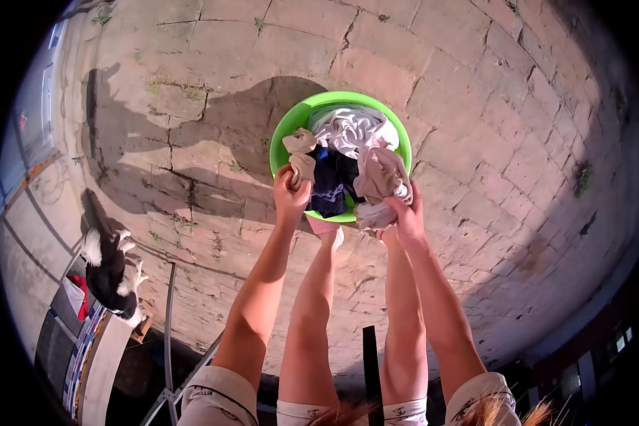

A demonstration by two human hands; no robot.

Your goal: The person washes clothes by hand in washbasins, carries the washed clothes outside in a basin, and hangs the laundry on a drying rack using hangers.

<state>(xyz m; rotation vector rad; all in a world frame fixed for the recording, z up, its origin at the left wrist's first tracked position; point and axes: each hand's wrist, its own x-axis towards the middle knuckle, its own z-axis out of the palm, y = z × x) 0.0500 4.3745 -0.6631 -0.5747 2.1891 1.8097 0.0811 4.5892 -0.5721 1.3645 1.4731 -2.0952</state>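
Note:
A green plastic basin (pixel 282 135) full of laundry is held out in front of my legs. My left hand (pixel 291 197) is closed at its near left rim, against a bunched beige cloth (pixel 302 167). At the near right rim my right hand (pixel 409 214) is closed too, with a pinkish-beige garment (pixel 382 175) spilling over the edge beneath its fingers. White cloth (pixel 355 129) fills the far side of the basin. Dark navy clothing (pixel 328 177) lies in the middle. The rim under both hands is mostly hidden by fingers and cloth.
Cracked stone paving (pixel 490 142) surrounds me, with weeds in some joints. To the left a black and white dog (pixel 110 273) is beside a pale ledge (pixel 106 369). Metal bars (pixel 169 334) stand at lower left. My feet are partly hidden below the basin.

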